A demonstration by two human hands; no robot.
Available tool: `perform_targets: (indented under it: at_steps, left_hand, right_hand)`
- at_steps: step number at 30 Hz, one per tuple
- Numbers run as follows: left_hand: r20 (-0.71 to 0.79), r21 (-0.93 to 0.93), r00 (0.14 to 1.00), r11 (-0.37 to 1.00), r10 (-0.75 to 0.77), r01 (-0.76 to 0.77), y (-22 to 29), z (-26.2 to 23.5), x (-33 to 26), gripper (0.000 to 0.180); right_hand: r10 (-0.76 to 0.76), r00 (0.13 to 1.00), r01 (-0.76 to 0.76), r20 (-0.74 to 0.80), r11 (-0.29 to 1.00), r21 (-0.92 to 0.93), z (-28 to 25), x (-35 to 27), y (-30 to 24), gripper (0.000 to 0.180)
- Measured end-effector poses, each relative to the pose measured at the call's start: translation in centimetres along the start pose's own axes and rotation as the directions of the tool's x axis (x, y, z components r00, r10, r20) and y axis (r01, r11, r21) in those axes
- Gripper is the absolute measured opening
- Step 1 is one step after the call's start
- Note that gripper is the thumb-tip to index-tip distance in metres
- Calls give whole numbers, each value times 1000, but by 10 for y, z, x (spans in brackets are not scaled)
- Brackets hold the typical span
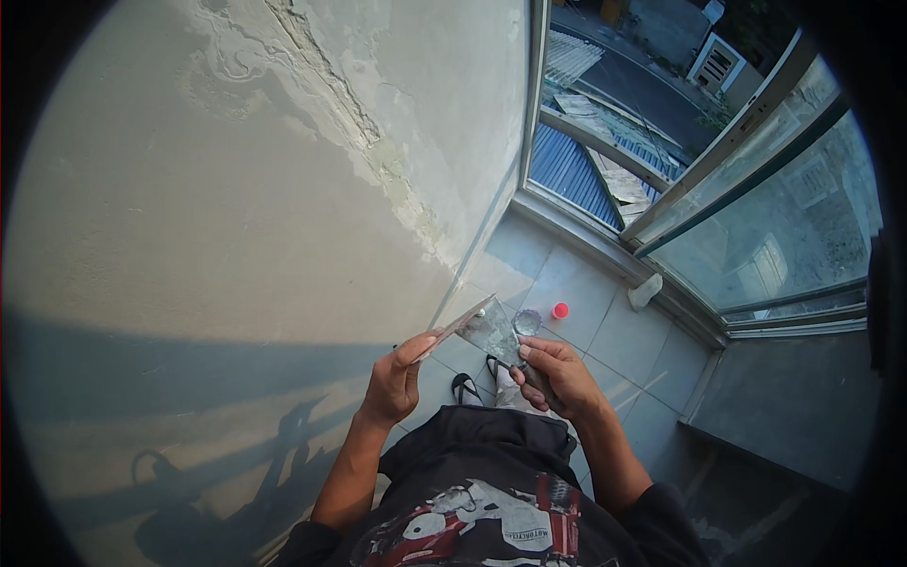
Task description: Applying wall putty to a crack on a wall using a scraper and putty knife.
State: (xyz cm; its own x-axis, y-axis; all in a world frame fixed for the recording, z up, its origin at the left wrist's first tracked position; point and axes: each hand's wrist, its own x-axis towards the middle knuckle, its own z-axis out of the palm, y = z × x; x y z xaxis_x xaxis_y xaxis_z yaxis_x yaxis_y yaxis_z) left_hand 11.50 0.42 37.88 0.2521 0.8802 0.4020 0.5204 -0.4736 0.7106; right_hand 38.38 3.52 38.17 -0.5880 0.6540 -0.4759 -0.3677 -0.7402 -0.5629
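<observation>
Head view showed me the right hand [557,376] gripping a scraper [492,338] that jutted left from it toward the plate [449,332] pinched in the left hand [391,384], which, I judged, a slip might nick.

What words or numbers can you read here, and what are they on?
Shirt: one small word on the pale part of its print; I won't copy it out.
Scraper in the right hand: no writing that I can see.
Red thing on the floor: too small to tell.
</observation>
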Motion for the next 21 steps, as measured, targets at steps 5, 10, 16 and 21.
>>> perform_targets:
  at_steps: [5,10,16,21]
  left_hand:
    - [52,233,995,967,88,-98,-15,-13,-5,43]
    - [114,446,993,893,5,-55,-23,-29,-21,38]
    - [-143,388,850,762,-507,519,-29,-22,-68,31]
    - [-202,299,713,651,-671,698,-36,-21,-106,33]
  right_hand:
    - [23,999,-23,37,1000,-11,-7,9,-12,30]
    - [31,997,-31,77,999,-8,-8,28,-19,30]
    - [-292,955,288,49,955,72,7,94,-21,34]
    - [-464,873,461,-150,885,-55,60,153,-15,40]
